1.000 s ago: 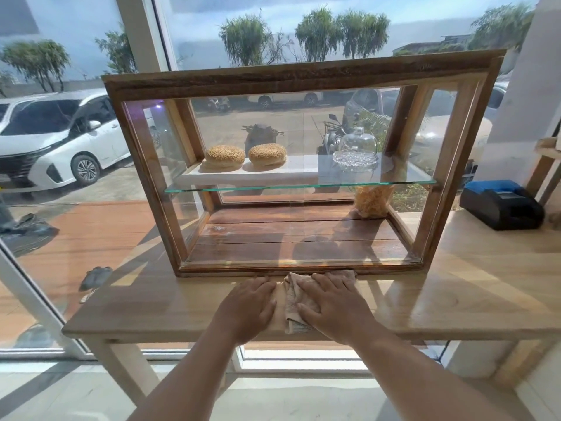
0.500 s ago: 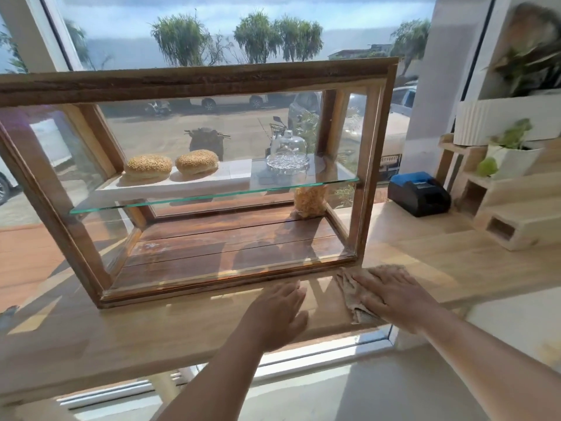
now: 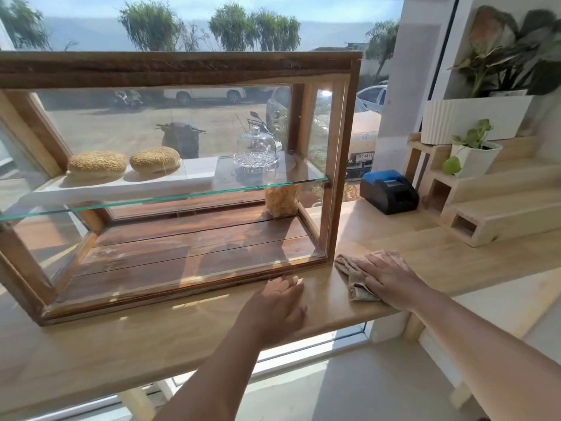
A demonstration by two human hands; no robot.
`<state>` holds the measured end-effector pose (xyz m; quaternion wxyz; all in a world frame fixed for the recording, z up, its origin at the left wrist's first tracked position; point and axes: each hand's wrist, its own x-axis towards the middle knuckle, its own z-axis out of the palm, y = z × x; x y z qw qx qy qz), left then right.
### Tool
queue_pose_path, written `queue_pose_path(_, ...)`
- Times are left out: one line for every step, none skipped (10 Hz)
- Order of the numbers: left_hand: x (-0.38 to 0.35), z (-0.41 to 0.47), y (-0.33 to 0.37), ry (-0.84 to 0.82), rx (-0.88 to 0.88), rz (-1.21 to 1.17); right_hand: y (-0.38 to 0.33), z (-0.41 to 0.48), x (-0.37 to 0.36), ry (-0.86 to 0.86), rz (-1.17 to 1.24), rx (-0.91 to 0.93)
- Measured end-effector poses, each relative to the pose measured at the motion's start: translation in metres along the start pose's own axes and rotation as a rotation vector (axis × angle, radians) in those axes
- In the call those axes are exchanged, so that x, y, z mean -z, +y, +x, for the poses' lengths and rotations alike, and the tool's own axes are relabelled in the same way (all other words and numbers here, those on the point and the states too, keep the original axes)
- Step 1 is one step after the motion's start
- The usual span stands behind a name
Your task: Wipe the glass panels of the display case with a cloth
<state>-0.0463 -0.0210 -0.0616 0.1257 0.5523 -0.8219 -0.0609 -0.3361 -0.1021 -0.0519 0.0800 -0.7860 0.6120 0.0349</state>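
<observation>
On the wooden counter (image 3: 431,253), in front of the window: the right hand (image 3: 391,281) lies flat, fingers straight, pressing the beige cloth (image 3: 349,268) onto the countertop just right of the display case (image 3: 182,68), near its front right corner. One second earlier the cloth lay before the middle of the case; it now sits clear of the lower rail, off the glass. The left hand (image 3: 279,302) has trailed rightward too and rests palm-down, fingers relaxed, holding nothing, fingertips close to the case's bottom rail. Counts: one glass shelf (image 3: 167,200) carrying two seeded bread loaves (image 3: 96,165) and one glass dome (image 3: 256,147); one container of pale yellow contents (image 3: 282,202) on the case floor; one black-and-blue receipt printer (image 3: 390,191); one stepped wooden stand (image 3: 501,208); two potted plants, a ribbed white planter (image 3: 473,117) and a small white pot (image 3: 475,159)
</observation>
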Motion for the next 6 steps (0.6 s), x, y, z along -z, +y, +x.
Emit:
queue_pose_path(-0.001,0.003,0.002,0.013,-0.013,-0.013,0.007,0.004,0.006,-0.012,-0.017,-0.002)
queue_pose_path(0.002,0.003,0.003,0.013,-0.004,-0.049,0.002,0.006,0.006,-0.022,-0.015,-0.042)
queue_pose_path(0.005,-0.004,-0.003,0.024,0.022,-0.055,-0.016,0.005,0.006,0.029,0.015,-0.106)
queue_pose_path(0.007,-0.018,-0.015,-0.001,0.053,-0.022,-0.043,-0.003,0.004,0.140,0.046,-0.062)
queue_pose_path(0.012,-0.038,-0.037,0.003,0.081,-0.016,-0.085,-0.020,-0.014,0.227,0.035,0.073)
queue_pose_path(0.022,-0.060,-0.058,0.023,0.118,0.030,-0.127,-0.025,-0.030,0.308,0.061,0.101)
